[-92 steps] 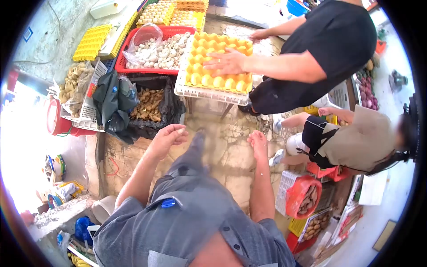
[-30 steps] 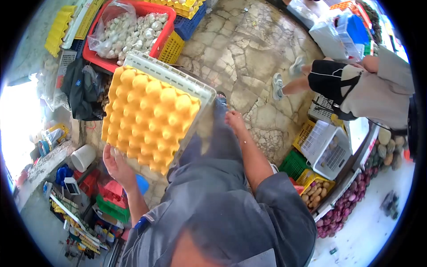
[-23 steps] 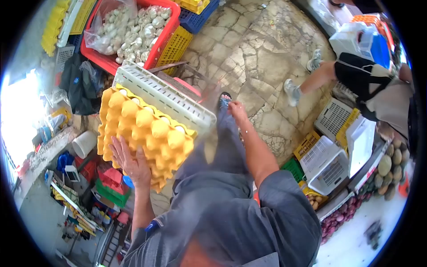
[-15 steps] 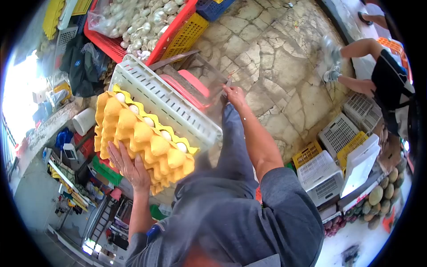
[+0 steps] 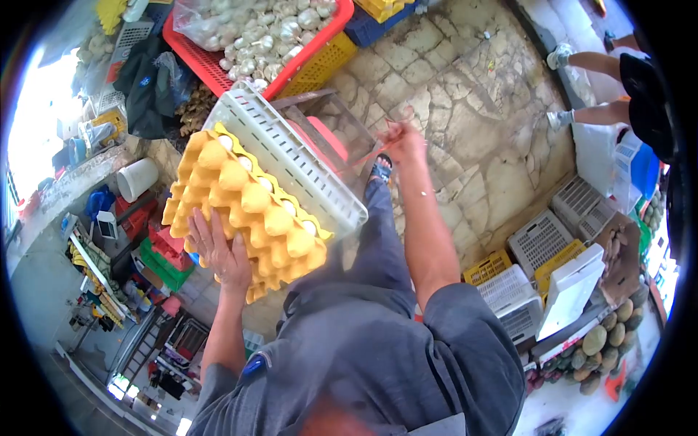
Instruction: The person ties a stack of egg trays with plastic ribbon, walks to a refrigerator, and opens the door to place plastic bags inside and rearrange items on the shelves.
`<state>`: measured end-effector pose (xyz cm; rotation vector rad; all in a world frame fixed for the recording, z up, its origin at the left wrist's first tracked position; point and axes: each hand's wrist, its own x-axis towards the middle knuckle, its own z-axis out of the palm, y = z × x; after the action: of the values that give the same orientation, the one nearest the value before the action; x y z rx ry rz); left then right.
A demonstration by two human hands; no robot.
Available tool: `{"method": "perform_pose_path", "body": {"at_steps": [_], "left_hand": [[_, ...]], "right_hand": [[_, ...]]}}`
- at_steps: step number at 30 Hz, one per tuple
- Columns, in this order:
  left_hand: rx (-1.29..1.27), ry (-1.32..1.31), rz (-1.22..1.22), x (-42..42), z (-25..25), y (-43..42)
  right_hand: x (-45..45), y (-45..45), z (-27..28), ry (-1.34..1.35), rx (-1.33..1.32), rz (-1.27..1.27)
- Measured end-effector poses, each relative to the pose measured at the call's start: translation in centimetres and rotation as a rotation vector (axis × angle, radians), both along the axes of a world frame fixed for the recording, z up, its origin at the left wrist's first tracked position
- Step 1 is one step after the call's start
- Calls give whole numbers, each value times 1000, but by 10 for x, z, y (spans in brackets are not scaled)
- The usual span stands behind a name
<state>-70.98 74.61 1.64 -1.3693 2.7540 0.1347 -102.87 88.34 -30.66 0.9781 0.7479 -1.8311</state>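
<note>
A stack of yellow egg trays [image 5: 236,207] leans on a white slotted crate [image 5: 287,149]. Pale eggs [image 5: 266,184] show along the edge between trays. My left hand [image 5: 222,251] lies flat against the near side of the stack, fingers spread. Out to the right, over the floor, my right hand [image 5: 406,145] is closed and a little blurred. A thin red string [image 5: 367,156] runs from it down toward the crate; its far end is hidden. Beneath the string, a pink-red stool-like object [image 5: 327,138] shows partly behind the crate.
A red basket of garlic [image 5: 269,36] stands beyond the crate, above a yellow crate [image 5: 320,65]. Stacked white crates [image 5: 538,240] and melons [image 5: 600,338] line the right side. At upper right a person's legs [image 5: 600,87] stand near a ledge. A white bucket [image 5: 137,180] is at left.
My right hand has moved slightly right in view, and a red string now shows from it. My left hand stays on the trays. The person at upper right has shifted.
</note>
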Motion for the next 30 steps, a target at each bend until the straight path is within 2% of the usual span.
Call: {"method": "perform_pose_path", "body": {"at_steps": [2, 4, 8, 11, 14, 15, 17, 18, 19, 20, 22, 23, 25, 26, 27, 28, 30], "left_hand": [[-25, -3, -8, 3, -1, -1], [-24, 28, 3, 0, 0, 0], [-6, 79, 34, 2, 4, 0], [-10, 159, 51, 2, 10, 0], [123, 298, 99, 9, 22, -3], [39, 374, 52, 5, 39, -6], [504, 742, 144, 1, 79, -16], [737, 934, 184, 2, 90, -20], [801, 1044, 184, 6, 86, -24], [801, 1077, 139, 8, 97, -27], [802, 1128, 47, 21, 124, -37], [811, 1146, 78, 41, 109, -42], [938, 1707, -14, 82, 102, -74], [993, 1873, 160, 111, 109, -87], [896, 1643, 532, 145, 126, -107], [879, 2033, 458, 186, 111, -125], [808, 2192, 631, 287, 96, -170]], "right_hand": [[-51, -3, 44, 80, 114, -94], [-101, 4, 85, 223, 46, -140], [-159, -13, 210, 571, 81, -162], [-123, -52, 324, 870, 56, -84], [-44, -89, 374, 1175, -175, 274], [-7, -95, 386, 1310, -141, 462], [58, -99, 412, 1568, -88, 940], [85, -100, 424, 1638, -153, 1133], [110, -102, 430, 1854, -278, 1183], [126, -107, 449, 1902, -308, 1381], [158, -116, 472, 1702, -402, 1420], [165, -116, 471, 1663, -370, 1419], [160, -114, 462, 1582, -301, 1414], [146, -119, 463, 1757, -273, 1462], [133, -119, 458, 1613, -188, 1441], [112, -119, 450, 1600, -115, 1438], [58, -117, 426, 1611, 38, 1427]]}}
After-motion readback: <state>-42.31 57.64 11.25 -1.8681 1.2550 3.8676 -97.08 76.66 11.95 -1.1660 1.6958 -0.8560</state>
